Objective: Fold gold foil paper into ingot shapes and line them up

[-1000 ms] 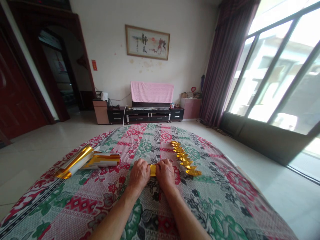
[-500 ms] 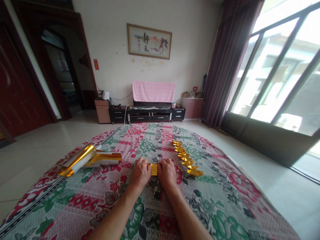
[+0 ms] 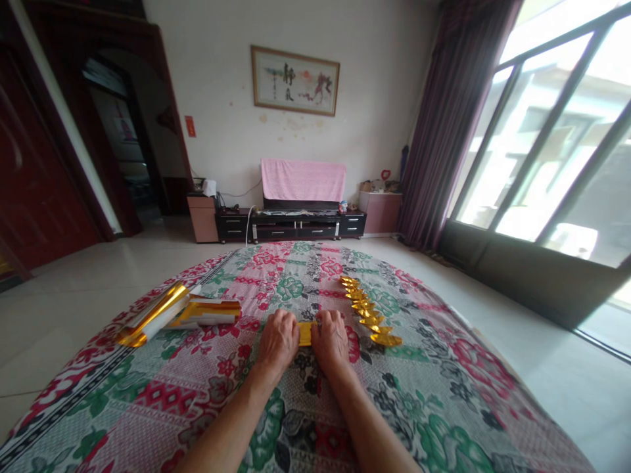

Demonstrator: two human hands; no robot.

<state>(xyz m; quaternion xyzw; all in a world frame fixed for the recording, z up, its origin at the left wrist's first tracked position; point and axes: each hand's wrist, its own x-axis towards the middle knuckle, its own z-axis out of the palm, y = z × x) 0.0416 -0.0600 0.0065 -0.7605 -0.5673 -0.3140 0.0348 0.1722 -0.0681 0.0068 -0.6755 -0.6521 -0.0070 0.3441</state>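
Note:
My left hand [image 3: 279, 340] and my right hand [image 3: 330, 337] rest side by side on a floral cloth [image 3: 305, 407], fingers curled down onto a small piece of gold foil paper [image 3: 305, 333] that shows between them. Each hand is closed on one end of it. A row of several folded gold paper pieces [image 3: 367, 312] lies just right of my right hand, running away from me. To the left of my left hand lies a loose stack of gold foil sheets [image 3: 177, 315].
The cloth covers a round surface on a tiled floor [image 3: 73, 289]. A low TV cabinet [image 3: 296, 226] with a pink cover stands at the far wall. Dark curtains and a large glass door [image 3: 542, 164] are at the right, a dark wooden doorway [image 3: 113, 144] at the left.
My hands have stayed on the gold paper, the fingers shifting slightly as they press it. The view has drifted a little.

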